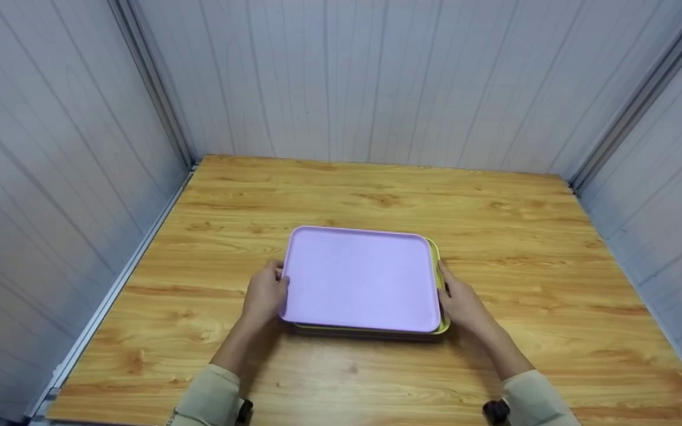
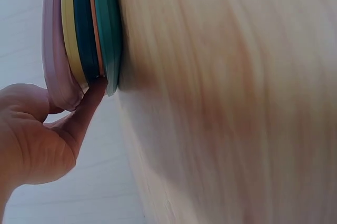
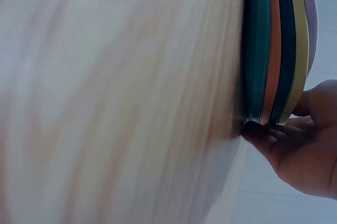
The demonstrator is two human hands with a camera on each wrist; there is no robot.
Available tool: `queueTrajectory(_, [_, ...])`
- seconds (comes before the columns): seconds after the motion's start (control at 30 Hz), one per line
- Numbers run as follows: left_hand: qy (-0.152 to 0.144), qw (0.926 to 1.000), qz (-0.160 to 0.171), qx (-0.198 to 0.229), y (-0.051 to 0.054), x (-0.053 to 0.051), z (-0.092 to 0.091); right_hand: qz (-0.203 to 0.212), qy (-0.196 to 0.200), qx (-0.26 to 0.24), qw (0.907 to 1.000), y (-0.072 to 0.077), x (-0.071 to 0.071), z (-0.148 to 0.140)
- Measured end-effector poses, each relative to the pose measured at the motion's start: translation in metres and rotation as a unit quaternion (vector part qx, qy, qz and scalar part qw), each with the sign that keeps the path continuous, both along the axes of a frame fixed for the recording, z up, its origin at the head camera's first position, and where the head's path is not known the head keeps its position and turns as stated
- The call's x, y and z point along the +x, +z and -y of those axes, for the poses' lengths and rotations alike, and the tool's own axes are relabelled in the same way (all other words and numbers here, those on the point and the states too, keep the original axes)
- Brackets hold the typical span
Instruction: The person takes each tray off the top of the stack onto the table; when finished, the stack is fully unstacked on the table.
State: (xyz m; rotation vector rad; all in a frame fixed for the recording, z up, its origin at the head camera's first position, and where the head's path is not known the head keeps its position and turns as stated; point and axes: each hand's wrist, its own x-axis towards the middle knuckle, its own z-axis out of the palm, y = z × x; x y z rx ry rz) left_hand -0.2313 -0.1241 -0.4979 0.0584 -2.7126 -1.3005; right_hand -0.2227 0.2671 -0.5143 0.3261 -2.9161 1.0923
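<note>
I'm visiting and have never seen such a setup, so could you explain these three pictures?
There's no robot here, only a person working bare-handed. The wide picture is taken from the head, looking forward and down; the two close-ups come from the left and right wrists. On the wooden table sits a stack of trays: a purple tray on top, then yellow, dark blue, orange and green ones. The left hand and right hand hold the stack at opposite ends.

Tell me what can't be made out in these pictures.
Head: most of the yellow tray, covered by the purple tray.
Left wrist: rest of the tray stack, cut by the top edge.
Right wrist: rest of the right hand, cut by the right edge.
Both wrists: underside of the green tray, facing the tabletop.
</note>
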Motion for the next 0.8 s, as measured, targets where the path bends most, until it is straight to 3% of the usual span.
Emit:
queueTrajectory(0.23, [0.021, 0.9975, 0.04, 0.054, 0.002, -0.002, 0.009, 0.024, -0.008, 0.004, 0.9997, 0.002, 0.0, 0.002])
queueTrajectory(0.47, [0.039, 0.9958, 0.055, 0.061, 0.006, -0.002, 0.019, 0.015, -0.002, 0.003, 0.9999, 0.004, 0.002, 0.002])
queueTrajectory(0.6, [0.018, 0.9876, 0.108, 0.112, 0.011, -0.001, 0.026, 0.013, 0.001, 0.005, 0.9999, 0.003, 0.001, 0.001])
queueTrajectory(0.8, [-0.062, 0.9689, 0.19, 0.146, 0.022, 0.004, 0.041, 0.011, 0.004, 0.007, 0.9999, 0.002, 0.001, 0.001])
